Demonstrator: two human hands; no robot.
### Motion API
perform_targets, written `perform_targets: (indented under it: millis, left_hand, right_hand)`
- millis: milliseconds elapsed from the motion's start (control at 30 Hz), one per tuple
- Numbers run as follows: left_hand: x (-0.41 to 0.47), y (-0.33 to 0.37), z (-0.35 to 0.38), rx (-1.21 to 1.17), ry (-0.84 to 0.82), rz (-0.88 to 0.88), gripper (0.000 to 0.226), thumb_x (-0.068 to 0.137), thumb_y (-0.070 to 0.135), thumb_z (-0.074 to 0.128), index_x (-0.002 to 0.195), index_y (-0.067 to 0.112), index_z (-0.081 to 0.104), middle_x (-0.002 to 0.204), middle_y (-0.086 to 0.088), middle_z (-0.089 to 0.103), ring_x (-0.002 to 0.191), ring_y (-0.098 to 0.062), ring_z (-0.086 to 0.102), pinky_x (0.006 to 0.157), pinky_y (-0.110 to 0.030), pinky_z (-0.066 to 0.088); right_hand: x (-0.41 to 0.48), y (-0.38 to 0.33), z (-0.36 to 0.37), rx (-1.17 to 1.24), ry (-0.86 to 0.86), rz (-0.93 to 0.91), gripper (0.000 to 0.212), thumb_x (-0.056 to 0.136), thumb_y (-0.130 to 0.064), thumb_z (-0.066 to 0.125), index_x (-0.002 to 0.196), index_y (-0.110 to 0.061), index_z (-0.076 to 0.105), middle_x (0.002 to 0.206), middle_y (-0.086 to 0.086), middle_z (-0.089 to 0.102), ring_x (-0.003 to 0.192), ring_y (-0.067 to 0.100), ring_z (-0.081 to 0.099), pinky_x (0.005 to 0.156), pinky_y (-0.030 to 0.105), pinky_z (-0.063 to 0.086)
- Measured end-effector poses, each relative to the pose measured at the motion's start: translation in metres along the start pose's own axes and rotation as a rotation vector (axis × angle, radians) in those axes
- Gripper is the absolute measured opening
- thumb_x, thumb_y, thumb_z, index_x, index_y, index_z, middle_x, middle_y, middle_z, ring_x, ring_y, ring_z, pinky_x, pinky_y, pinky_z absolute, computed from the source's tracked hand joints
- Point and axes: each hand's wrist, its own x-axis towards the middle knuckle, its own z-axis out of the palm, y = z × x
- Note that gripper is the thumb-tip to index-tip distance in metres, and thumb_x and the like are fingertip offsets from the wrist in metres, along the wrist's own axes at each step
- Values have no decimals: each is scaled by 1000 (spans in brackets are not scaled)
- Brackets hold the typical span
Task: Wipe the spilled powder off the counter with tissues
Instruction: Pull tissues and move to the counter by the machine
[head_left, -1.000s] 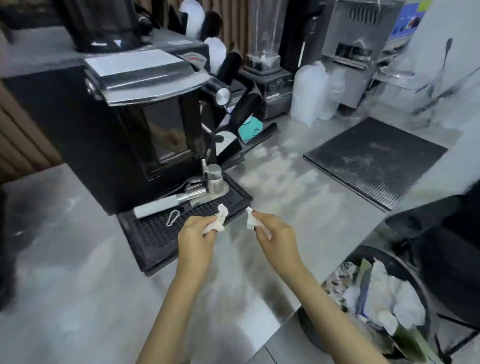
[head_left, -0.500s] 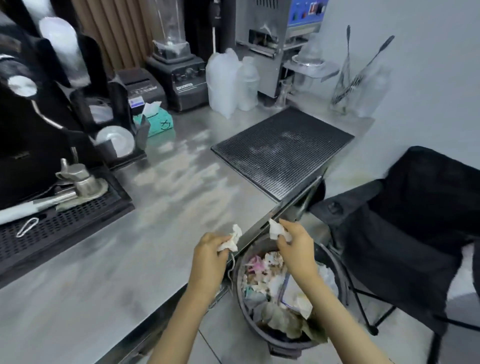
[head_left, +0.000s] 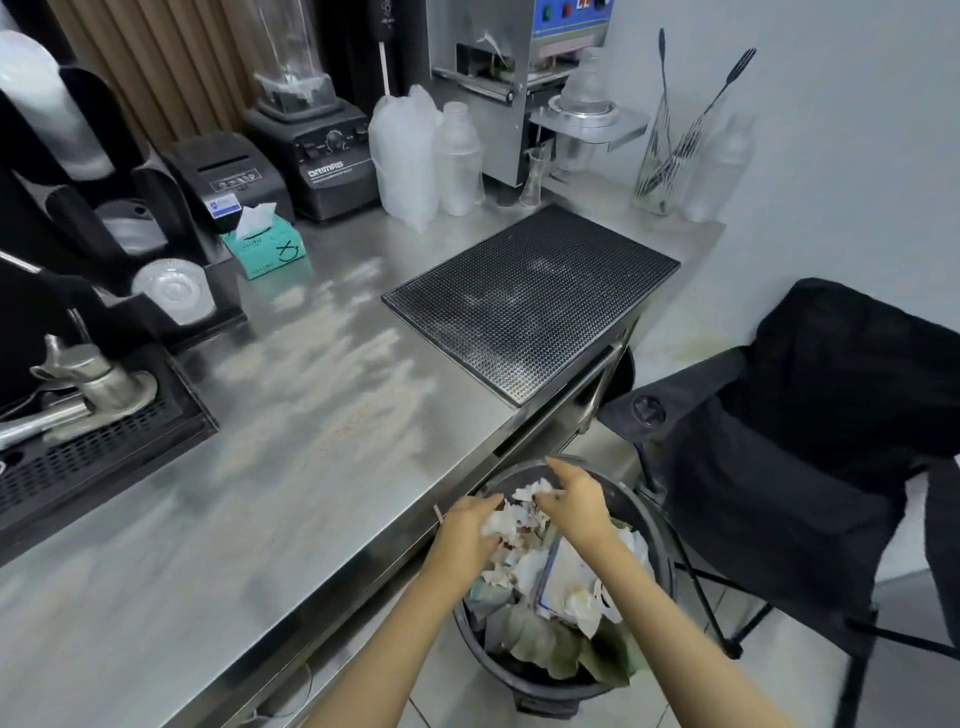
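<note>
Fingers (head_left: 558, 467) spread, no longer pinching tissues (head_left: 537, 488) | left hand (head_left: 467, 532), right hand (head_left: 579, 509) | lowered over bin (head_left: 540, 686)

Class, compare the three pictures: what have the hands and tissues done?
The left hand and right hand carried crumpled tissues from the counter rightward and down over the trash bin. The right hand's fingers have spread, apparently releasing its tissue; whether the left still grips is unclear. The spilled powder remains on the counter.

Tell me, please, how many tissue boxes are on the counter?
1: the teal tissue box stands far back on the counter, before the black printer; others may be hidden.
</note>
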Motion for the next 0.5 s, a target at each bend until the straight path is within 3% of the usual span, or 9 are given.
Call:
perform_targets:
  millis: [167,267,400,500]
  left_hand:
    - [4,4,-1,-5,29,-3,48,84,-1,62,130,9,52,125,-8,49,107,-8,46,84,5,23]
    - [2,3,-4,7,77,17,46,86,4,61,130,14,54,129,-4,48,113,-6,42,91,-1,20]
    - [-4,10,-20,18,168,41,41,88,10,59,128,18,55,132,0,46,123,-12,41,100,-14,28]
    - [-10,19,-42,8,284,105,38,89,11,59,126,18,57,130,3,48,122,-10,42,105,-20,30]
  right_hand:
    - [7,0,-7,-104,-21,-66,61,85,-6,60,142,-11,37,142,13,43,132,25,39,107,29,33]
    - [4,-2,-15,-99,9,-87,58,87,-3,54,141,-12,38,140,11,44,130,24,40,104,29,35]
    - [-3,-13,-29,-63,64,-153,53,88,-2,52,139,-12,41,140,8,46,126,21,44,102,24,35]
    - [-10,-28,-37,-30,113,-244,49,89,-2,52,136,-12,45,135,6,50,112,17,52,93,16,34]
